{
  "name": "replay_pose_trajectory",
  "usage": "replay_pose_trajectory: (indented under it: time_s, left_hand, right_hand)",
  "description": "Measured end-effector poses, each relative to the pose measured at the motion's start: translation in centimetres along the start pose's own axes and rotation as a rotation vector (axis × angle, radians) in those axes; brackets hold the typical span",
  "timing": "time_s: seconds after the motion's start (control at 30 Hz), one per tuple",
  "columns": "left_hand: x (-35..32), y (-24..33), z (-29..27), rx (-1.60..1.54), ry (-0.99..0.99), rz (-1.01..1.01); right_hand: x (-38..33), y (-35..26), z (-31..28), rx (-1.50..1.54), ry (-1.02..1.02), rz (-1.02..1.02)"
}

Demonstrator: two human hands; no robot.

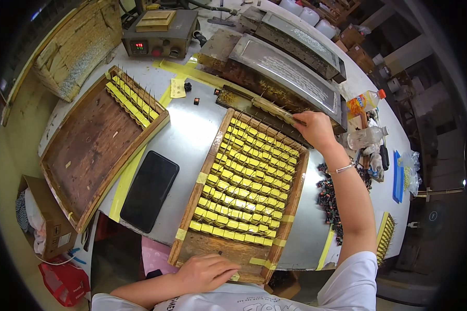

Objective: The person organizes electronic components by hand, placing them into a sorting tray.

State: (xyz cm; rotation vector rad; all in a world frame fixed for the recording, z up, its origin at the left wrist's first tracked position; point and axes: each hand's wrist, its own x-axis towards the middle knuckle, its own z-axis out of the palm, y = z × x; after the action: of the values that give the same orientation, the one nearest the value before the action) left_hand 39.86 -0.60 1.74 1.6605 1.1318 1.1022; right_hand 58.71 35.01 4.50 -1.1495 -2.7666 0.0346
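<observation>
My right hand [315, 128] pinches the right end of a narrow strip [271, 110] with thin wire pins along it. The strip lies across a long, stained metal trough [237, 97] beyond a wooden tray [205, 250]. Rows of small yellow-wrapped blocks [238, 193] with wire leads fill most of that tray. Its near end is bare wood with tape patches. My left hand [205, 271] rests on the tray's near edge, fingers lying loosely over the wood and holding nothing.
A second wooden tray [91, 142] at left holds a few yellow rows. Between the trays lies a black phone [149, 192]. Behind stand a control box [161, 36] and metal-framed baths [290, 70]. Small dark parts [329, 202], a clear bottle [366, 138] and an orange-drink bottle [365, 101] are right.
</observation>
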Motion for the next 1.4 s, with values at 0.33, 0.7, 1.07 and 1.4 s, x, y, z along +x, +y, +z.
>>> replay_pose_trajectory:
  time_s: [0.33,0.7,1.07,1.4]
  left_hand:
    - [0.4,0.2,0.1,0.020,0.024,0.031]
    - [0.9,-0.8,-0.2,-0.004,0.026,0.040]
    - [0.9,-1.6,-0.8,0.100,0.006,0.097]
    - [0.9,-2.1,-0.8,0.054,0.006,0.098]
  right_hand:
    - [0.3,-1.4,-3.8,0.017,0.027,0.072]
    - [7.9,3.6,-7.3,-0.093,0.178,0.154]
    - [9.7,5.1,-4.5,-0.155,0.134,0.185]
    - [9.7,5.5,-3.9,-0.174,0.110,0.197]
